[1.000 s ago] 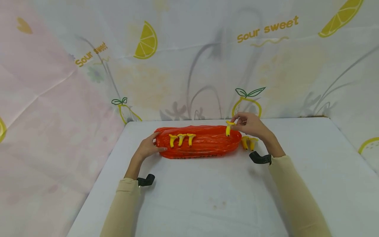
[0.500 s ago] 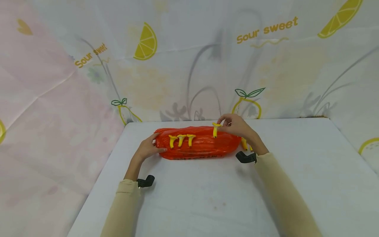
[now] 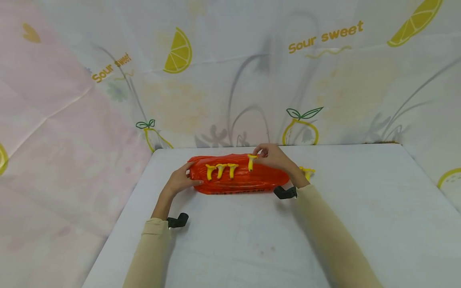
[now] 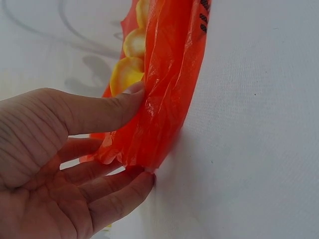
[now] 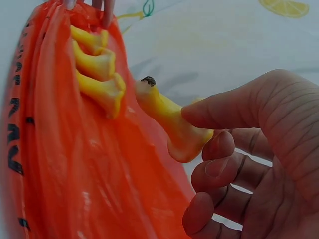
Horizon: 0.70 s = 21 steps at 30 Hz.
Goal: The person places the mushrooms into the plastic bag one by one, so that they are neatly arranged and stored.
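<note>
A red plastic bag lies across the table, stretched long and padded out. My left hand grips its left end; in the left wrist view the thumb lies on the bag with the fingers curled round the end. Three yellow trumpet-shaped mushrooms sit in a row on the bag's left half. Over the bag, right of that row, my right hand pinches another yellow mushroom between thumb and forefinger. Its dark-tipped stem points away from the hand. Whether it touches the bag I cannot tell.
More yellow mushrooms lie on the table beyond the bag's right end, partly hidden by my right forearm. The white-covered table meets a printed cloth backdrop at its back edge. Black printing runs along the bag's front side.
My right hand has carried its mushroom leftward and slightly down, from the bag's right end toward the row of three. The left hand has kept its place on the bag.
</note>
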Available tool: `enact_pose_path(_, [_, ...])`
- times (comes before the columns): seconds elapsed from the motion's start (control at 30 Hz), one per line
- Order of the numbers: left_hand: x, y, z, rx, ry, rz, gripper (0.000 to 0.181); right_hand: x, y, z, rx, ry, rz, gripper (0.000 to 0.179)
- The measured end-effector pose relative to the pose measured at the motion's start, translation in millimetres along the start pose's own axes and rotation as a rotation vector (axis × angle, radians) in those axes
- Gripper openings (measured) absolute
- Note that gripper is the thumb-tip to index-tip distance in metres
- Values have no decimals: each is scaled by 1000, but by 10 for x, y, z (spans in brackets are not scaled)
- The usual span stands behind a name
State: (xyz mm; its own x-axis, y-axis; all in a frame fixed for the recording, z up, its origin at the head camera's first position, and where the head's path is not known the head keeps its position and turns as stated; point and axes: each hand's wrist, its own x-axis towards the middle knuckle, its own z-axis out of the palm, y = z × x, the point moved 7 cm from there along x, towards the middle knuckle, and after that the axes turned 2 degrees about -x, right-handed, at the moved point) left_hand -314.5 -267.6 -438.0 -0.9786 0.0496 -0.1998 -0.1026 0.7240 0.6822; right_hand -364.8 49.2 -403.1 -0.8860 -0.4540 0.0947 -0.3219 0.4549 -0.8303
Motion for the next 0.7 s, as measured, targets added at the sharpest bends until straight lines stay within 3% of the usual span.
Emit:
enact_pose_path(0.2, [-3, 11, -3, 16, 1, -4, 87, 55, 87, 152, 0, -14, 43, 19])
enact_pose_path(0.53, [5, 10, -4, 18, 2, 0, 86, 121, 154, 373, -62, -26, 38, 18])
enact_pose_path(0.7, [12, -6, 6, 27, -2, -10, 87, 140, 180, 433, -96, 0, 71, 18])
